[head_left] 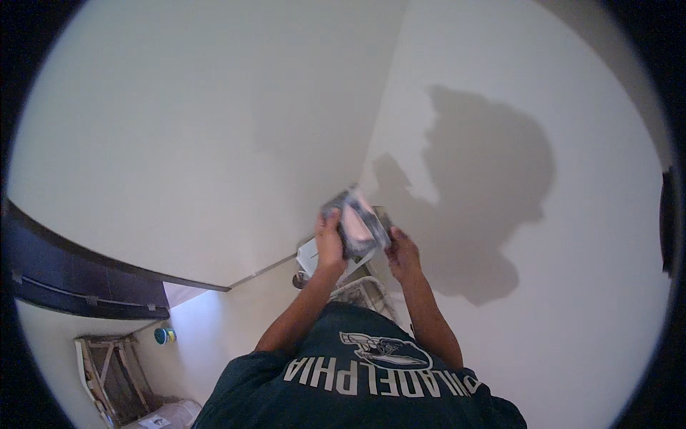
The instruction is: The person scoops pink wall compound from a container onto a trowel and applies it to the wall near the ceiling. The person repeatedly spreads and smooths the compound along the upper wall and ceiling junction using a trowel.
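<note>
In front of my chest, near the wall corner, I hold a flat grey plate with a pale pink raised piece, which looks like a plastering trowel but is smeared by motion. My left hand is closed on its left edge, with the thumb on top. My right hand is closed at the plate's right side. A small dark flat piece shows just above its fingers; I cannot tell whether this is a separate tool.
Two pale walls meet in a corner ahead, with my shadow on the right one. Below my hands are a white container and a stained pale frame. A dark ledge, a teal tub and a wooden frame lie left.
</note>
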`<state>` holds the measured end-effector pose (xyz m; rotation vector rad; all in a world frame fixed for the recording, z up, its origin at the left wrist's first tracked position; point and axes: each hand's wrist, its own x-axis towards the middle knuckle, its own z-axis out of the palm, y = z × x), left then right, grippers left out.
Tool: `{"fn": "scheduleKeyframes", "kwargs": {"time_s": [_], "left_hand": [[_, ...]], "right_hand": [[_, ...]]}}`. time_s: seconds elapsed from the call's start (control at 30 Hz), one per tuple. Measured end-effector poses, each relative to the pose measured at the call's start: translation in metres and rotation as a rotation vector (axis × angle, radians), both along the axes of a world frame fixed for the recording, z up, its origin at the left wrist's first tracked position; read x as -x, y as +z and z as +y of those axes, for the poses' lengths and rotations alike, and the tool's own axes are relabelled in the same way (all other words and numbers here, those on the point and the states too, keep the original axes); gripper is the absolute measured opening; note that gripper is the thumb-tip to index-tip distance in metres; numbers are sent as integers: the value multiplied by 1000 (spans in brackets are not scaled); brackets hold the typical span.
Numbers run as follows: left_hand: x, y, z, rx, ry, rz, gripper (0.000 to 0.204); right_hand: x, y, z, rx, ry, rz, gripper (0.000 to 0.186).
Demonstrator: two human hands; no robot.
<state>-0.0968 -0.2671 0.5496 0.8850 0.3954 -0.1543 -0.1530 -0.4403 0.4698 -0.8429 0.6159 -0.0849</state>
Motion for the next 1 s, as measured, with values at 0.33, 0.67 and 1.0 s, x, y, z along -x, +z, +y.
{"fn": "scheduleKeyframes", "kwargs": {"time_s": [0.33,0.67,1.0], "left_hand": [[-20,38,50,111,184,-411,59],[36,49,76,-479,-273,-927,60],[63,3,119,-495,-400,-672,49]], "right_hand": [[-7,127,60,504,173,-289,64],[3,142,62,721,188,-251,67],[12,144,95,460,-139,-454,57]]}}
